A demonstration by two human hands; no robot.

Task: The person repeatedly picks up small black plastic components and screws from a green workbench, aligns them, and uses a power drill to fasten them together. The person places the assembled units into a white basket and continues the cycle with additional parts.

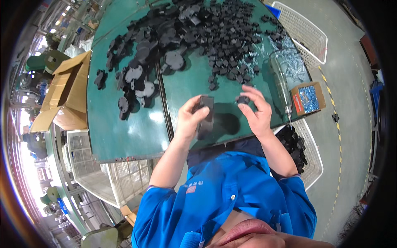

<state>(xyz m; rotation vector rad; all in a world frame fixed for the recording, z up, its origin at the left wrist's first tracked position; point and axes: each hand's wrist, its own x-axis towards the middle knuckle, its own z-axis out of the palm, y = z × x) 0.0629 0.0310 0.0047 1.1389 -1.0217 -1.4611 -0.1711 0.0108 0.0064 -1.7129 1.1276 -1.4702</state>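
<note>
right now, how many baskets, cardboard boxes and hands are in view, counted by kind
white wire mesh baskets: 3, one far right, one at the right table edge holding black parts, one lower left
brown cardboard boxes: 2, large open one, small one of silver screws
hands: 2, left hand, right hand
total: 7

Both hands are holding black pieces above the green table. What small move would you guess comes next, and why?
Probably bringing the two together: the left hand holds a larger flat black part upright, and the right hand pinches a small black piece beside it, apart from it. Both hover over the green table, facing each other, so closing that gap looks likely.
</note>
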